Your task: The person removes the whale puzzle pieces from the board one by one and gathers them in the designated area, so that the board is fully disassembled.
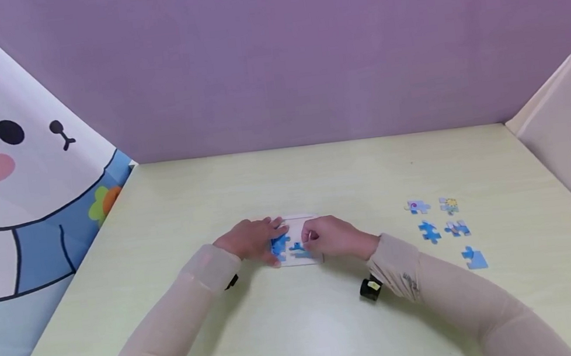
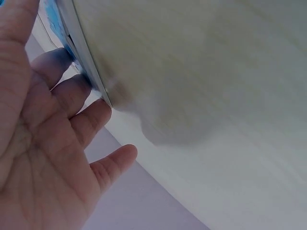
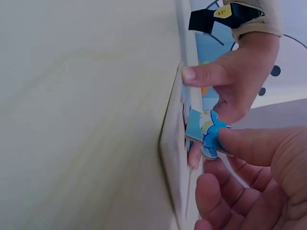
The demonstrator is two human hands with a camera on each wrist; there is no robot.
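Note:
A small white-framed puzzle board (image 1: 298, 223) lies mid-table with blue puzzle pieces (image 1: 279, 248) along its left side. My left hand (image 1: 250, 239) rests on the board's left edge with fingers spread. In the left wrist view, fingertips of the left hand (image 2: 53, 124) touch the board's rim. My right hand (image 1: 335, 235) is over the board's right part. Between its thumb and fingers it pinches a blue puzzle piece (image 3: 195, 125) with a yellow and white print, tilted close over the board in the right wrist view.
Several loose puzzle pieces lie apart on the table to the right, among them a blue one (image 1: 430, 232), a sunflower-print one (image 1: 449, 204) and a light blue one (image 1: 476, 259). A purple panel (image 1: 303, 58) stands behind the table, with printed cloth (image 1: 29, 201) at the left.

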